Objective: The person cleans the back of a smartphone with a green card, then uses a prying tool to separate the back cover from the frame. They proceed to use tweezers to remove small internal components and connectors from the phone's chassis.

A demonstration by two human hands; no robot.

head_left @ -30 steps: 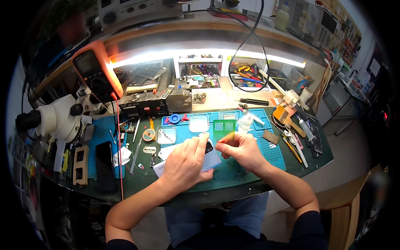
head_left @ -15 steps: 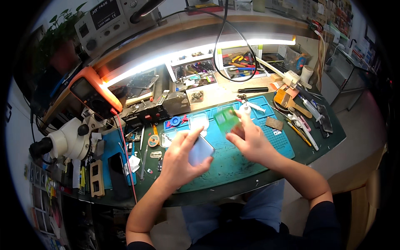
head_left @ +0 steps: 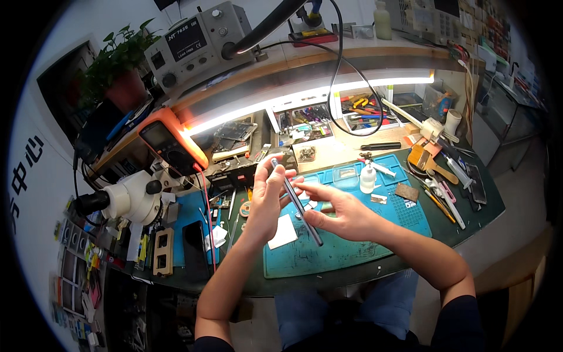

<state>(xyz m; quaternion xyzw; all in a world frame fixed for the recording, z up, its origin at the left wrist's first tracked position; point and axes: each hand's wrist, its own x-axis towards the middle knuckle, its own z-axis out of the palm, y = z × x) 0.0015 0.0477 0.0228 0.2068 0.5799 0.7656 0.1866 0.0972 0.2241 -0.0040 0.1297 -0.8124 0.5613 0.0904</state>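
Phone [head_left: 297, 202]: being held edge-on and tilted above the mat [head_left: 328, 252], between both hands.
Left hand [head_left: 267, 196]: gripping the phone's upper part, thumb and fingers closing on it.
Right hand [head_left: 340, 214]: reaching to the phone's right side, fingers partly extending; whether they are gripping cannot be told.
Card [head_left: 284, 232]: white, lying on the mat near the left hand.
Bottle [head_left: 368, 180]: standing beyond the right hand.
Microscope [head_left: 130, 198]: standing at far left, near the multimeter [head_left: 170, 142].
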